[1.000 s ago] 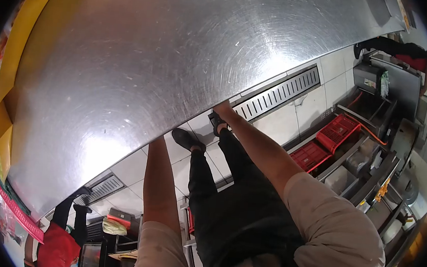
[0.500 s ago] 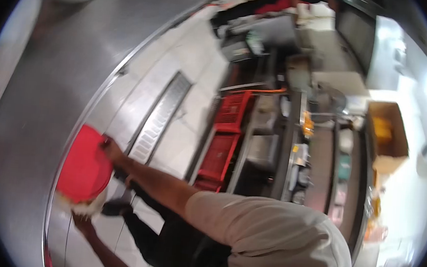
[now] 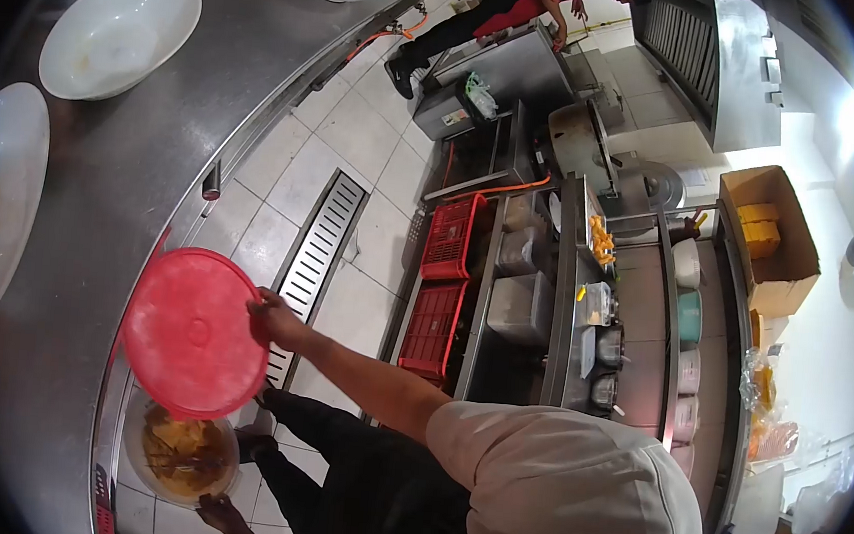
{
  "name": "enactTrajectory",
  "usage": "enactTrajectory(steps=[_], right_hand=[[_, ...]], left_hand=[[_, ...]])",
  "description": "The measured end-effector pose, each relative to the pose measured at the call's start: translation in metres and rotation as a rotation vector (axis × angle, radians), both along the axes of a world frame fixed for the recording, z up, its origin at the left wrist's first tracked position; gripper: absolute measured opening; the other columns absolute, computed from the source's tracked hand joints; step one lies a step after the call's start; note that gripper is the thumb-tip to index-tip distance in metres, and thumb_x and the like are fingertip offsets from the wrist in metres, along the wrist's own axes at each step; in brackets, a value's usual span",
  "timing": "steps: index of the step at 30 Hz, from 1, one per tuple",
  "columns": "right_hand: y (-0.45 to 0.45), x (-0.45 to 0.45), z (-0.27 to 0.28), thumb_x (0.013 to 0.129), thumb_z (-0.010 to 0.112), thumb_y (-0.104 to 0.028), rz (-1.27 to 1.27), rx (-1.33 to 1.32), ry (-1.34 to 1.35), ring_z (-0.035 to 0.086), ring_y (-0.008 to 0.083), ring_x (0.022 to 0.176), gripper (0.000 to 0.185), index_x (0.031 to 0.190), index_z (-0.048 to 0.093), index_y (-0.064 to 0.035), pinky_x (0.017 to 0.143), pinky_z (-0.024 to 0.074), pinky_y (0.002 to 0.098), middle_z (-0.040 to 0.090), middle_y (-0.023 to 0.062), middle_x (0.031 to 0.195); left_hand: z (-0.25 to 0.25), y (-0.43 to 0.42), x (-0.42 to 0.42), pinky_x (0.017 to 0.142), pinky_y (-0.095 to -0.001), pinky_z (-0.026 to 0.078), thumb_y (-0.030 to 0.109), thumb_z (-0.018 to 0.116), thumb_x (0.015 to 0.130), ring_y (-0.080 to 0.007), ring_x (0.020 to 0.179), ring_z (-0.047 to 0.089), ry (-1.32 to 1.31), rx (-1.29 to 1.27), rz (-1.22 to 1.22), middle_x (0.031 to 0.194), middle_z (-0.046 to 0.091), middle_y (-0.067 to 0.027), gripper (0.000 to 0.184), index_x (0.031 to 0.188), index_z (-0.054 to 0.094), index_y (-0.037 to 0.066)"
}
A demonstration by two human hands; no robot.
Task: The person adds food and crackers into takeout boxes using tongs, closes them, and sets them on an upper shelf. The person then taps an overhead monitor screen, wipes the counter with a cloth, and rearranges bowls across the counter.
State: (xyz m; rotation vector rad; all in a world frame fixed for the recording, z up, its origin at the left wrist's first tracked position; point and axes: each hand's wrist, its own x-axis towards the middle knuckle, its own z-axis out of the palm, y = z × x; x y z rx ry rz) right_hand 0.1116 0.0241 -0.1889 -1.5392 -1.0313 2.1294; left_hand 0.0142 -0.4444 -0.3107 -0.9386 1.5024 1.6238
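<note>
A round red lid point(image 3: 196, 334) is held at its right edge by my right hand point(image 3: 277, 321), whose fingers grip the rim. Below it is a round tub point(image 3: 176, 458) with brown and orange food inside, partly covered by the lid in this view. My left hand point(image 3: 217, 512) is closed on the tub's lower right rim. The tub and lid are at the edge of the steel table point(image 3: 121, 203).
White bowls point(image 3: 119, 37) and an oval white dish point(image 3: 1, 203) rest on the table. Red crates point(image 3: 435, 323), shelves with containers, a floor drain point(image 3: 323, 244) and a cardboard box point(image 3: 770, 244) are to the right. Another person point(image 3: 487, 16) leans at the back.
My view has turned away from the bare tabletop towards the shelves. The red lid and tub have come into sight in my hands, and the lid has shifted right, uncovering food in the tub.
</note>
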Motion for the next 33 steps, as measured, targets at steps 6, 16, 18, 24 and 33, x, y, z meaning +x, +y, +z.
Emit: enactTrajectory(steps=[6, 16, 18, 24, 33], right_hand=[[-0.033, -0.104, -0.062, 0.098, 0.050, -0.016, -0.183, 0.201, -0.074, 0.057, 0.0168, 0.087, 0.023, 0.117, 0.051, -0.0038, 0.075, 0.0477, 0.0315, 0.059, 0.0085, 0.098], [0.010, -0.134, -0.042, 0.100, 0.043, -0.016, -0.380, 0.325, 0.243, 0.057, 0.0191, 0.095, 0.023, 0.115, 0.049, 0.0013, 0.087, 0.0479, 0.0343, 0.060, 0.0112, 0.106], [0.025, -0.138, -0.063, 0.099, 0.049, -0.023, -0.311, 0.285, 0.171, 0.057, 0.0206, 0.097, 0.032, 0.120, 0.047, 0.0003, 0.082, 0.0504, 0.0361, 0.060, 0.0131, 0.106], [0.048, -0.144, -0.055, 0.088, 0.059, -0.014, 0.037, 0.173, 0.018, 0.058, 0.0180, 0.092, 0.050, 0.132, 0.039, -0.0025, 0.075, 0.0505, 0.0322, 0.060, 0.0112, 0.107], [-0.066, -0.045, -0.002, 0.085, 0.063, -0.018, 0.899, 0.584, -0.463, 0.067, 0.0309, 0.088, 0.027, 0.109, 0.061, -0.0045, 0.075, 0.0522, 0.0377, 0.067, 0.0156, 0.095]], left_hand=[[-0.031, -0.076, 0.078, 0.072, -0.0308, 0.046, 0.015, 0.061, 0.076, -0.0206, 0.096, 0.057, 0.064, 0.187, -0.147, 0.112, 0.058, -0.0076, 0.049, 0.123, 0.052, 0.003], [0.087, 0.003, 0.083, 0.086, -0.0436, 0.053, 0.007, 0.064, 0.080, -0.0278, 0.104, 0.062, -0.186, 0.194, -0.049, 0.115, 0.062, -0.0106, 0.043, 0.122, 0.056, 0.007], [0.058, -0.020, 0.092, 0.087, -0.0408, 0.055, 0.010, 0.068, 0.081, -0.0278, 0.112, 0.058, -0.195, 0.213, -0.130, 0.128, 0.056, -0.0134, 0.057, 0.133, 0.046, 0.005], [0.086, -0.002, 0.106, 0.059, -0.0294, 0.053, 0.005, 0.061, 0.087, -0.0156, 0.084, 0.061, -0.116, 0.345, 0.046, 0.097, 0.058, -0.0033, 0.035, 0.120, 0.050, 0.012], [0.132, 0.041, 0.083, 0.072, -0.0369, 0.055, -0.006, 0.049, 0.074, -0.0219, 0.094, 0.064, -0.205, 0.325, 0.152, 0.103, 0.062, -0.0070, 0.048, 0.121, 0.051, 0.003]])
